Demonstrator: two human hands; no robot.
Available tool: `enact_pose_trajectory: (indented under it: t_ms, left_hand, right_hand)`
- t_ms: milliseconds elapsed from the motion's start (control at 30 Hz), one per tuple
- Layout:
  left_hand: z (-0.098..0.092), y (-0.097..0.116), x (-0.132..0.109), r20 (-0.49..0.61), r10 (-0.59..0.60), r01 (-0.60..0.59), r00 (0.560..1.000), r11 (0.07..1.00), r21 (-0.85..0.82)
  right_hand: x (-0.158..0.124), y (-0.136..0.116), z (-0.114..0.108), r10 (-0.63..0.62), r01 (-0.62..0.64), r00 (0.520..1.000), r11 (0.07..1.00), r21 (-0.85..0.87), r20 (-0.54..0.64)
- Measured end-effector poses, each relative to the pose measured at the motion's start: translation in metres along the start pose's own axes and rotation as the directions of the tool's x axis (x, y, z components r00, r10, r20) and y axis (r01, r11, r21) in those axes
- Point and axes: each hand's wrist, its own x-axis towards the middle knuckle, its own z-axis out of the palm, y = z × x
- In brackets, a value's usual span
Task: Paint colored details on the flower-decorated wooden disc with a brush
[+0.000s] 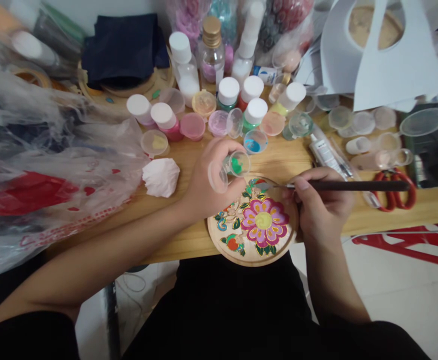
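My left hand (pixel 213 182) is closed around a small clear cup of green paint (pixel 236 165), its lid hanging open on the near side. In my right hand (pixel 320 200) is a dark-handled tool (pixel 354 186), with a thin metal tip that points left over the far edge of the round wooden plaque (pixel 215 240); whether it touches the surface I cannot tell. The plaque carries a raised floral design with gold outlines. A large pink and magenta flower (pixel 264 220) with a yellow centre fills its middle, with green leaves and a small orange fruit-like shape (pixel 233 243) around it.
Behind my hands stand several white-capped paint bottles and open cups, including a cup of blue paint (pixel 255 143). Crumpled white tissue (pixel 161 177) lies left of my left hand, beside plastic bags (pixel 72 165). Red-handled scissors (pixel 395 190) and a white tube (pixel 326 152) lie at the right.
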Motion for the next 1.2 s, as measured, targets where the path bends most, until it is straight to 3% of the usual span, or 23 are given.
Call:
enact_pose_trajectory:
  t_ms: [533,867,1033,1200]
  left_hand:
    - [-0.0001,-0.0012,-0.0017,-0.01,0.01,-0.01,1.0,1.0,0.001]
    - [-0.0002,0.0003,-0.0009,0.019,-0.051,0.051,0.999,0.999,-0.005]
    - [-0.0003,-0.0035,-0.0013,0.004,0.032,-0.032,0.999,0.999,0.001]
    - [-0.0002,-0.0057,-0.0018,0.0,0.081,-0.081,0.997,0.995,0.062]
  right_hand:
    - [-0.0013,0.0013,-0.0005,-0.006,0.007,1.0,1.0,-0.016,0.015]
    - [-0.0011,0.0023,-0.0003,-0.036,0.036,0.999,0.999,-0.035,-0.019]
    - [0.0005,0.0037,-0.0003,-0.078,0.08,0.996,0.996,-0.026,0.047]
    - [0.0016,0.0051,-0.0008,-0.125,0.125,0.992,0.992,-0.025,0.019]
